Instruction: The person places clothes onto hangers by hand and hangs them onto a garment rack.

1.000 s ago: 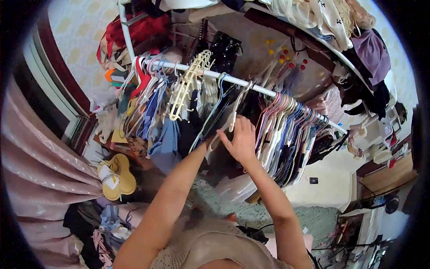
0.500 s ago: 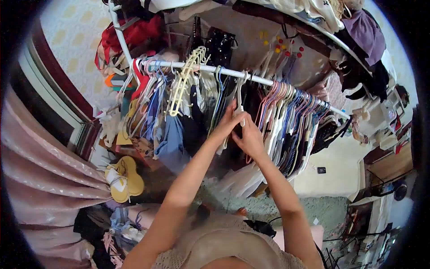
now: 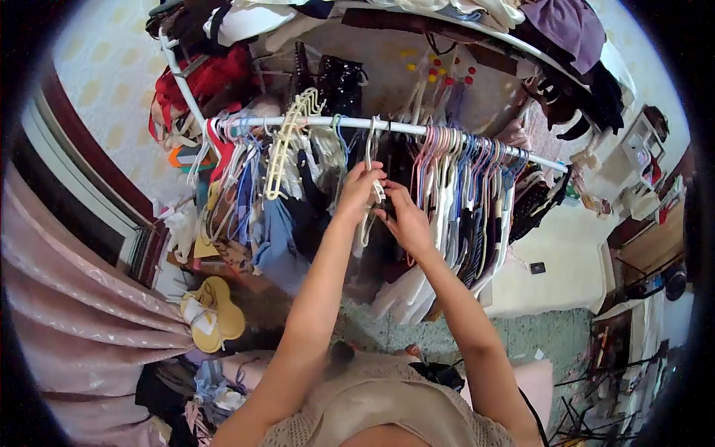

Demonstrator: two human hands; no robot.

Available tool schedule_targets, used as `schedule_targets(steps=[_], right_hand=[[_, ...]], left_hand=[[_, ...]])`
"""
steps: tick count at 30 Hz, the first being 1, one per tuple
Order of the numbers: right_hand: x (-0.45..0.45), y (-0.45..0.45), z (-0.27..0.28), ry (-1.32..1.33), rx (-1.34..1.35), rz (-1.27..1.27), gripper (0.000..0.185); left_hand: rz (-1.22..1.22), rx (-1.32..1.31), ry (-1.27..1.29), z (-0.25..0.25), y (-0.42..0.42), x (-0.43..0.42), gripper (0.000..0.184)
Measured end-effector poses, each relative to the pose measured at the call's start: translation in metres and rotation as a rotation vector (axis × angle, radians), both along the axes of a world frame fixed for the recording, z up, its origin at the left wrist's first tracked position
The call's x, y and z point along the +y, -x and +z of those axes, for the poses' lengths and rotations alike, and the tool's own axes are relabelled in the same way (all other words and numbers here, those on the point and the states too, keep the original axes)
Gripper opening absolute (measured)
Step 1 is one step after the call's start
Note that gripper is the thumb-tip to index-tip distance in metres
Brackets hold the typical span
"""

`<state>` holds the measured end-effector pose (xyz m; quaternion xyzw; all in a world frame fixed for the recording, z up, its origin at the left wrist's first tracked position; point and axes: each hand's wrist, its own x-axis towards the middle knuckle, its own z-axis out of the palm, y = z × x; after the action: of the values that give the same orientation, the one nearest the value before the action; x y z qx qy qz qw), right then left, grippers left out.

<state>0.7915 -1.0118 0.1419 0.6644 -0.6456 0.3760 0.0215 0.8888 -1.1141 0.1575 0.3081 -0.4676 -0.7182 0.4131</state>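
A white hanger (image 3: 370, 145) hangs by its hook from the white clothes rail (image 3: 406, 127), and my left hand (image 3: 359, 191) is closed around its upper part. Just right of it, my right hand (image 3: 407, 222) has its thumb and fingertips drawn together at the hanger's side. Whatever lies between those fingertips is too small to make out. Dark clothing hangs behind both hands. To the left, a cream multi-hook hanger (image 3: 280, 160) is on the rail. Closely packed hangers with clothes (image 3: 465, 201) hang to the right.
Blue clothing (image 3: 275, 238) hangs low on the left. Yellow slippers (image 3: 216, 316) stand near the pink curtain (image 3: 89, 313). Above, a shelf carries piled clothes, among them a purple cloth (image 3: 570, 33). A small black object (image 3: 538, 267) lies on a pale surface at right.
My left hand has turned and closed higher around the hanger. My right hand's fingertips have come to its side. The whole view has shifted slightly.
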Motion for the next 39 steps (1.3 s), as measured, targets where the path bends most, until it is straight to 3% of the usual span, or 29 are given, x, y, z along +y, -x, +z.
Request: schedule_targets(steps=[4, 12, 19, 21, 25, 30, 34, 38, 39], right_hand=[[-0.006, -0.008, 0.001, 0.015, 0.009, -0.067, 0.042], [-0.021, -0.013, -0.013, -0.032, 0.148, -0.159, 0.038], [-0.011, -0.006, -0.009, -0.042, 0.061, -0.084, 0.034], [-0.008, -0.003, -0.01, -0.03, 0.04, -0.074, 0.034], [-0.004, 0.0, -0.012, 0.003, -0.048, -0.085, 0.034], [-0.008, -0.002, -0.014, 0.053, -0.012, -0.045, 0.033], [-0.012, -0.002, -0.016, 0.05, -0.148, -0.133, 0.031], [0.003, 0.0, -0.007, -0.069, -0.112, -0.052, 0.043], [0.01, 0.0, 0.001, -0.078, -0.091, 0.05, 0.057]], left_hand=[[-0.033, -0.159, 0.145, -0.005, -0.005, -0.007, 0.019], [-0.055, -0.106, 0.091, -0.006, -0.014, -0.017, 0.019], [-0.015, -0.047, 0.123, -0.022, -0.003, -0.031, 0.022], [0.116, -0.088, 0.207, -0.025, 0.002, -0.034, 0.022], [0.11, -0.181, 0.218, -0.019, -0.007, -0.034, 0.024], [0.041, -0.141, 0.179, -0.02, -0.011, -0.031, 0.028], [0.075, -0.111, 0.202, -0.023, -0.012, -0.032, 0.027], [0.124, -0.174, 0.238, -0.021, -0.016, -0.028, 0.027], [0.204, -0.196, 0.237, -0.021, -0.013, -0.029, 0.026]])
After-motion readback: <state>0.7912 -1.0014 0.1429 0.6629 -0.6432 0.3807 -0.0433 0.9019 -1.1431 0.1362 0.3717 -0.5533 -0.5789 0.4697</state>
